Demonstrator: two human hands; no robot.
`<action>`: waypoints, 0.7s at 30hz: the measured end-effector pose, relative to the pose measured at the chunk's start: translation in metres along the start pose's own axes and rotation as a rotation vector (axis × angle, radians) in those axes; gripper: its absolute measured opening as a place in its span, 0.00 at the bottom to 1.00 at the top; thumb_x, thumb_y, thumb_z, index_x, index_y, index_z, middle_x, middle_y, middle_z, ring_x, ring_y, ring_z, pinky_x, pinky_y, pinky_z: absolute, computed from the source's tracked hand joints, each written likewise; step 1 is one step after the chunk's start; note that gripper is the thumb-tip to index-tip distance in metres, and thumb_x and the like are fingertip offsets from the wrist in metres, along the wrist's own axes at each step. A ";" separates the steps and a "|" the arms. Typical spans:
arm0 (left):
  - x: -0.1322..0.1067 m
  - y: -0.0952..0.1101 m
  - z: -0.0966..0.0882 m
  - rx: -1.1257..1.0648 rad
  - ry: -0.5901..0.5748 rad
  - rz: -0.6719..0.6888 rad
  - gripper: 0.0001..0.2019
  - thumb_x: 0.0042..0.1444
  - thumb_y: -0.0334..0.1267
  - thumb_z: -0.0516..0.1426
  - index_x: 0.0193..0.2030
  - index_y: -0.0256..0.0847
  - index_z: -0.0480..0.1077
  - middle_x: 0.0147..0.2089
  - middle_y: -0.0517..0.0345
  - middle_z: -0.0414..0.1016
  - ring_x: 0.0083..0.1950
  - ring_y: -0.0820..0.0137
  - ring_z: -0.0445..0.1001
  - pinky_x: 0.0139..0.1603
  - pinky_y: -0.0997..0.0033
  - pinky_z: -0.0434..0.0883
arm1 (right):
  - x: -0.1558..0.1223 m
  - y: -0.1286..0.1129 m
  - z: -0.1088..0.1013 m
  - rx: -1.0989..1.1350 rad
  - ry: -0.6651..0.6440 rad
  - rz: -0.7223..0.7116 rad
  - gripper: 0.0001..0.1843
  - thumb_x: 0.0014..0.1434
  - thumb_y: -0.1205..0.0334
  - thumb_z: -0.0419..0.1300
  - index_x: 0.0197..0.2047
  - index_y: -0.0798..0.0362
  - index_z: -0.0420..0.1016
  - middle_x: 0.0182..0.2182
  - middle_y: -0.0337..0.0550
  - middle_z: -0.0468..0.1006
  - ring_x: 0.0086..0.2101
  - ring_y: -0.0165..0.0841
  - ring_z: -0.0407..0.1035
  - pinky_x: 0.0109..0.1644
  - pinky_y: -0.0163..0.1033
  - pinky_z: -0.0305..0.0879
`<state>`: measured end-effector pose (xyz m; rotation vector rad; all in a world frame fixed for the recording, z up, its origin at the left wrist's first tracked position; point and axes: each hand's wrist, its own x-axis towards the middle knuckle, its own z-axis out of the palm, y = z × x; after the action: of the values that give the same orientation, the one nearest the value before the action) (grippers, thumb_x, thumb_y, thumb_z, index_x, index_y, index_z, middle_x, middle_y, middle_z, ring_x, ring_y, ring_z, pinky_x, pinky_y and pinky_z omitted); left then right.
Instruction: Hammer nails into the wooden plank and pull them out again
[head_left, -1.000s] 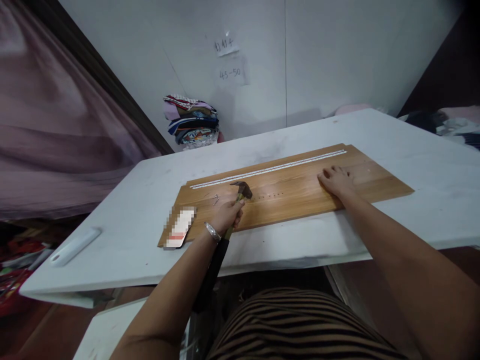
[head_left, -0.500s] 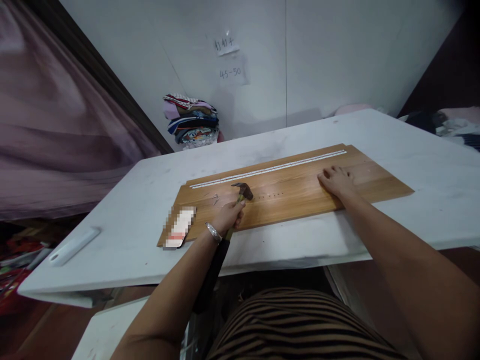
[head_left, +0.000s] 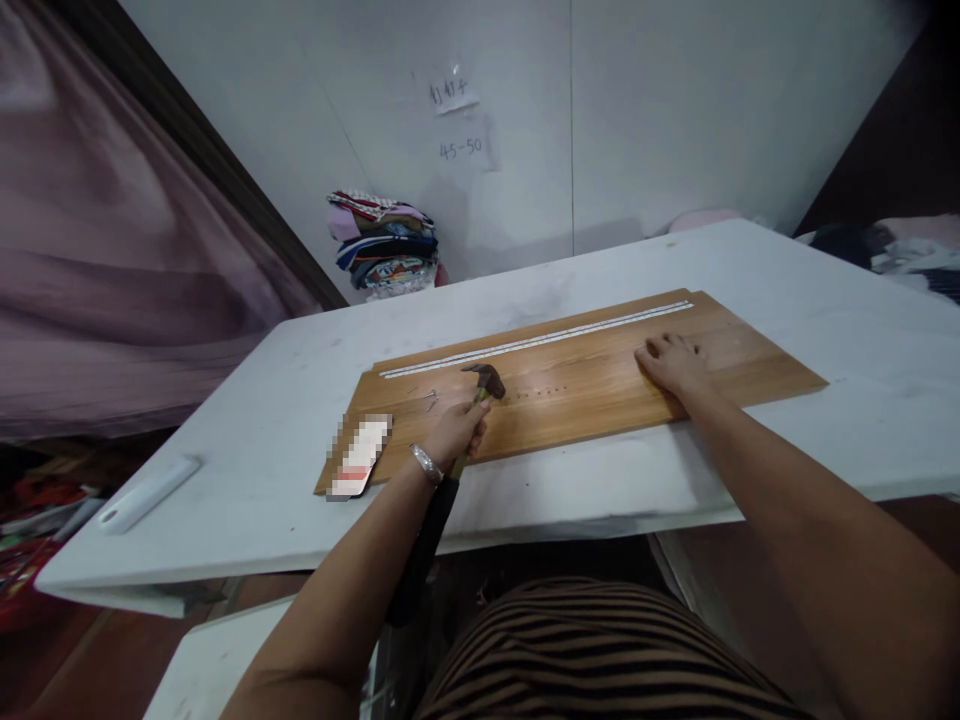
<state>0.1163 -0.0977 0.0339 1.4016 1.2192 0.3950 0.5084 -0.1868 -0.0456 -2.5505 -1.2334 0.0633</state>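
My left hand (head_left: 459, 432) is wrapped round the neck of a claw hammer (head_left: 489, 380), close below its head. The hammer's dark handle runs back under my forearm toward my body. Its head is over a wooden board (head_left: 592, 375), at the left end of a short row of small nails (head_left: 541, 392); whether it touches the board I cannot tell. My right hand (head_left: 673, 362) rests on the right part of the board with fingers spread and slightly bent, holding nothing. A few loose nails (head_left: 431, 401) lie on the board left of the hammer.
A phone (head_left: 361, 455) with a blurred screen lies on the board's left end. Two white strips (head_left: 540, 341) run along the far side. A white plastic object (head_left: 150, 493) lies on the white table (head_left: 247, 420). Folded clothes (head_left: 386, 240) are stacked by the wall.
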 end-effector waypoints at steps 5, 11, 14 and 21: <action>0.002 -0.003 0.001 0.022 0.009 -0.014 0.14 0.66 0.47 0.60 0.35 0.40 0.67 0.20 0.69 0.65 0.13 0.79 0.60 0.15 0.79 0.59 | -0.001 -0.001 -0.001 -0.005 -0.002 0.008 0.30 0.71 0.45 0.43 0.57 0.51 0.79 0.62 0.59 0.73 0.63 0.50 0.62 0.66 0.60 0.56; 0.000 -0.001 0.001 0.030 0.001 -0.014 0.15 0.66 0.48 0.60 0.34 0.41 0.66 0.19 0.69 0.64 0.13 0.79 0.59 0.15 0.79 0.59 | 0.001 0.000 -0.001 -0.012 -0.008 -0.004 0.28 0.71 0.46 0.44 0.54 0.50 0.79 0.59 0.58 0.74 0.62 0.51 0.63 0.65 0.60 0.57; -0.001 0.002 0.000 0.027 -0.005 -0.007 0.15 0.67 0.49 0.59 0.36 0.40 0.67 0.19 0.69 0.64 0.13 0.79 0.59 0.15 0.79 0.59 | 0.000 0.000 -0.002 -0.007 -0.011 -0.002 0.28 0.71 0.45 0.44 0.54 0.50 0.79 0.59 0.58 0.74 0.62 0.51 0.63 0.65 0.60 0.57; -0.001 0.004 0.001 0.036 0.008 -0.023 0.12 0.69 0.46 0.57 0.38 0.40 0.67 0.19 0.71 0.63 0.13 0.79 0.59 0.14 0.80 0.58 | 0.000 0.000 -0.001 -0.008 -0.004 0.006 0.28 0.70 0.46 0.44 0.55 0.51 0.79 0.60 0.58 0.74 0.63 0.51 0.62 0.66 0.60 0.56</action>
<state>0.1182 -0.0979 0.0380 1.4165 1.2531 0.3651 0.5082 -0.1871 -0.0441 -2.5615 -1.2300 0.0647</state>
